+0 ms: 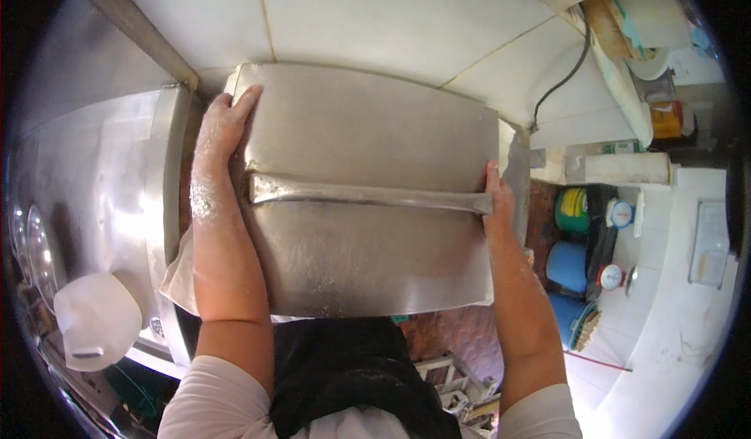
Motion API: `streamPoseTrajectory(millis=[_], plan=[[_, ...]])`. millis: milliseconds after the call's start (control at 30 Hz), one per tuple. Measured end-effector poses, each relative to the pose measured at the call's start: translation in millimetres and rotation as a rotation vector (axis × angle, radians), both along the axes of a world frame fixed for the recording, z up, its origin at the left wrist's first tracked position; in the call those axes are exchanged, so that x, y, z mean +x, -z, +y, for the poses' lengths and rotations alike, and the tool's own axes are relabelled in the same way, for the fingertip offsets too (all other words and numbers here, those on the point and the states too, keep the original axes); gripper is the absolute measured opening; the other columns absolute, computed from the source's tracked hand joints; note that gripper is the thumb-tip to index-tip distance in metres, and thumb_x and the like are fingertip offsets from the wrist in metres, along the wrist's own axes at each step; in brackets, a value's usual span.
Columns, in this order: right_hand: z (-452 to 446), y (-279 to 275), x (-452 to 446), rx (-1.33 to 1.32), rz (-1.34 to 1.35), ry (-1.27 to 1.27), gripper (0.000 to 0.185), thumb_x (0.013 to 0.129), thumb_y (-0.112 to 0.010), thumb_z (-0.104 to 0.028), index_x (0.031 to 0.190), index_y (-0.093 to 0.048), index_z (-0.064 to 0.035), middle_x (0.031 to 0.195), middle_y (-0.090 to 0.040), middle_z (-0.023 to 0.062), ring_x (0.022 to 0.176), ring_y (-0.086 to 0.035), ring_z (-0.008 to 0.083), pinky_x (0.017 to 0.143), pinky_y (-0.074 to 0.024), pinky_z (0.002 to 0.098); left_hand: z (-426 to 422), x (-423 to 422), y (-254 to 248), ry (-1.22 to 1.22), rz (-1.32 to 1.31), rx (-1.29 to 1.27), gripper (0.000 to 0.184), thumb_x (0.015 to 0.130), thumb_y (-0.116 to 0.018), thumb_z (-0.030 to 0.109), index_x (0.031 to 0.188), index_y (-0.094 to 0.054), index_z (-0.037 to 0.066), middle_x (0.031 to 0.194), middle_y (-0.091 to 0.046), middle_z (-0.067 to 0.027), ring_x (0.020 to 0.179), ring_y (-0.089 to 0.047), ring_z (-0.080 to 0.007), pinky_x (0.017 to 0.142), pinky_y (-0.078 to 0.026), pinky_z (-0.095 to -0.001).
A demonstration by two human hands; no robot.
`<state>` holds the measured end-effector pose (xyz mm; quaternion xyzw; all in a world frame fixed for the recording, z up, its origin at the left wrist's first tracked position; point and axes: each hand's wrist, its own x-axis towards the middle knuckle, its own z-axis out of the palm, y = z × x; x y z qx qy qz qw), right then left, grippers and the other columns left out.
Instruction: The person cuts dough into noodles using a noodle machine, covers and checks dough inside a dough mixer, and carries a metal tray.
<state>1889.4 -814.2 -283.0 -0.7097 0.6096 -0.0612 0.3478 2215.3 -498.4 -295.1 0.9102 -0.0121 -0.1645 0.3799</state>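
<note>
A wide stainless-steel panel (pixel 368 134) fills the middle of the view, with a raised metal bar (pixel 368 194) running across it from side to side. My left hand (pixel 227 130), dusted with white powder, grips its left edge near the far corner, thumb on top. At the right edge, close to the end of the bar, my right hand (pixel 498 197) is closed round the side. The undersides of both grips are hidden. White sheet-like material (pixel 181 271) sticks out from under the panel at the left, and some shows at the right.
White tiled wall (pixel 368 21) stands just beyond the panel. To the left is a steel surface (pixel 94 165) with a white plastic jug (pixel 98 322). On the right are a blue container (pixel 566 267), a green container (pixel 571 209) and dial scales (pixel 611 276). Crates (pixel 454 384) stand below.
</note>
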Motion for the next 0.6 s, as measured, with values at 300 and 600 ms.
streamPoseTrajectory(millis=[300, 600], plan=[[4, -4, 2, -0.036, 0.008, -0.002, 0.084, 0.084, -0.043, -0.070, 0.109, -0.062, 0.0081, 0.105, -0.063, 0.0229, 0.102, -0.058, 0.0318, 0.091, -0.0400, 0.0367, -1, 5, 2, 0.016, 0.042, -0.002, 0.089, 0.077, -0.060, 0.061, 0.126, -0.046, -0.012, 0.123, -0.051, -0.0320, 0.120, -0.050, -0.0362, 0.101, -0.037, -0.0385], [3, -4, 2, -0.012, -0.022, 0.021, 0.082, 0.084, -0.044, -0.068, 0.113, -0.061, 0.0070, 0.109, -0.063, 0.0222, 0.103, -0.057, 0.0301, 0.092, -0.0394, 0.0369, -2, -1, -9, 0.015, 0.042, -0.019, 0.090, 0.076, -0.062, 0.060, 0.126, -0.045, -0.013, 0.124, -0.051, -0.0319, 0.119, -0.051, -0.0359, 0.100, -0.038, -0.0390]])
